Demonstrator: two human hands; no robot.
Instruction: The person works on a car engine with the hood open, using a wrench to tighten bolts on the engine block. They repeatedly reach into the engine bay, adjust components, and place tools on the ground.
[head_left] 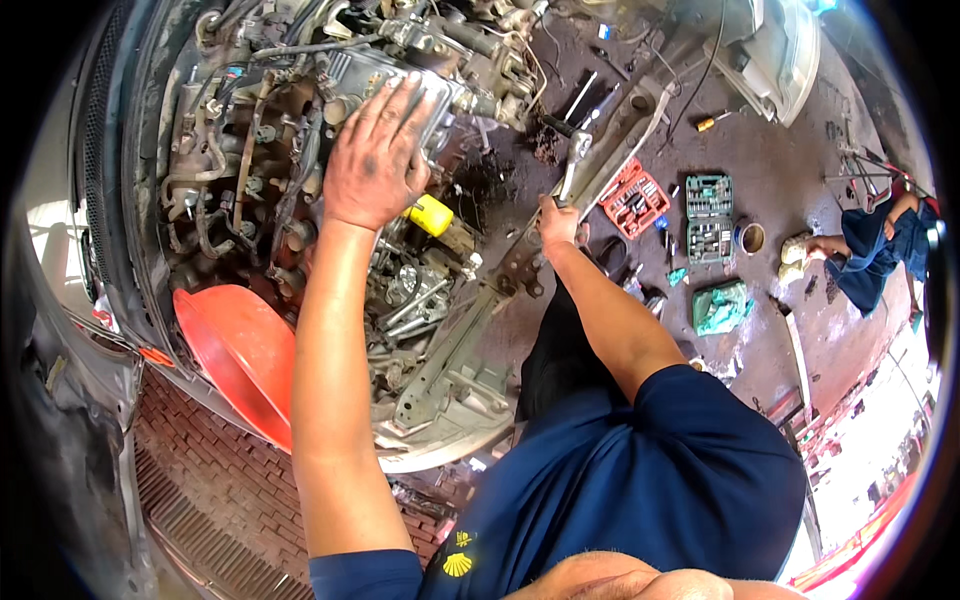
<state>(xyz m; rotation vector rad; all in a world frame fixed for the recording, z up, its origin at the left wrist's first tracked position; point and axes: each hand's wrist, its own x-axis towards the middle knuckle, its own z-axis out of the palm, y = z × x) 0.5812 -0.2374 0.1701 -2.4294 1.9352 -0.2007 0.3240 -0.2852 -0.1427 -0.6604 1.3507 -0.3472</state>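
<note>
- Left hand point(378, 160), upper middle of the frame: palm down, fingers extended, lying over a grey ribbed cover point(355, 72) on the engine; it appears to grasp nothing, though its underside is hidden.
- Right hand point(558, 224), just right of the picture's centre: fingers closed around the lower end of a metal ratchet point(575, 165), whose head points up the frame.
- Engine point(262, 130), the thing being worked on: fills the upper left, with its hoses and wiring exposed.
- Beside the left wrist: a yellow cylinder point(431, 214).
- Lower left: a red basin point(235, 345) tilted against the bay's edge.
- Right of centre, on the floor: an orange-red tool case point(622, 180) and a green tool case point(710, 217), both open, with a teal bag point(722, 308) below them.
- Far right: another person in dark blue clothing point(868, 250).
- Progress, as a judgement: access is opened up and tools are laid out, so work seems well under way; the ratchet touches no visible fastener, and how much is left cannot be told.
</note>
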